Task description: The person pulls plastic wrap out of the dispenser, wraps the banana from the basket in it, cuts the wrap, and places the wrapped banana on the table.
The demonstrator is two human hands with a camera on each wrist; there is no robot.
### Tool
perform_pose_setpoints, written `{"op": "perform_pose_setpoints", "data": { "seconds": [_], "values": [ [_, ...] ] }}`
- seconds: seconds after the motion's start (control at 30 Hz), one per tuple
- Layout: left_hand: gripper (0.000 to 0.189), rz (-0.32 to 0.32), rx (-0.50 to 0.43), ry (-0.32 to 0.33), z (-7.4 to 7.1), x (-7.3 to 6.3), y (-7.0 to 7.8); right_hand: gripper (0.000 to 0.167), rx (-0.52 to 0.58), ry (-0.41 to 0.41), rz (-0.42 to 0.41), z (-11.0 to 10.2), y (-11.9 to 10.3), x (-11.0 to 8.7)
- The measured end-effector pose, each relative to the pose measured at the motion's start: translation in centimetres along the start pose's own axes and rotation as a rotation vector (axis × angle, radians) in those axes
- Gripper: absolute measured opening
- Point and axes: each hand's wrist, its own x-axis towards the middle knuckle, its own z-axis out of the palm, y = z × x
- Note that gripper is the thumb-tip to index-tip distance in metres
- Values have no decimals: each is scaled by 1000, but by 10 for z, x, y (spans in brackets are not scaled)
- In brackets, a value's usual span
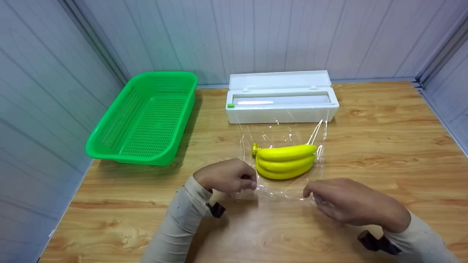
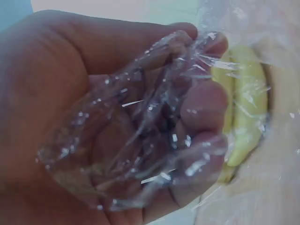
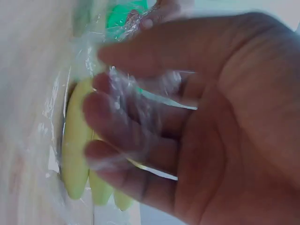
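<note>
A bunch of yellow bananas (image 1: 285, 161) lies across a clear sheet of cling film (image 1: 278, 193), its stem end to the left. The film runs forward from a white dispenser box (image 1: 281, 114). At the sheet's near left corner my left hand (image 1: 230, 176) pinches the film between thumb and fingers; crumpled film (image 2: 154, 112) hangs over its palm in the left wrist view. My right hand (image 1: 353, 201) grips the near right corner, with bunched film (image 3: 136, 108) inside its curled fingers. Both hands are just on the near side of the bananas (image 3: 77, 140).
A green plastic basket (image 1: 142, 159) stands at the back left of the wooden table (image 1: 395, 146). The dispenser's lid (image 1: 279, 80) is raised, and a green slider (image 1: 230, 105) sits at its left end. Panelled walls (image 1: 278, 36) close off the back and sides.
</note>
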Motion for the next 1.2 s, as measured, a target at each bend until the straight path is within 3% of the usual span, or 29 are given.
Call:
{"op": "perform_pose_setpoints", "data": {
  "seconds": [0.13,0.4,0.53,0.9,1.2],
  "values": [
    [16,23,-3,28,-3,0,-7,24,64,55,5,-3,7,-1],
    [21,46,-116,99,-5,-1,-14,28,375,220,-108,-3,35,-6],
    [26,64,-138,105,-6,-2,-15,32,474,266,-100,-3,44,-6],
    [3,89,-162,165,-10,-7,-24,28,663,279,-44,-8,48,-7],
    [6,87,-318,349,-10,-2,-32,21,687,365,141,-12,50,-6]
  ]
}}
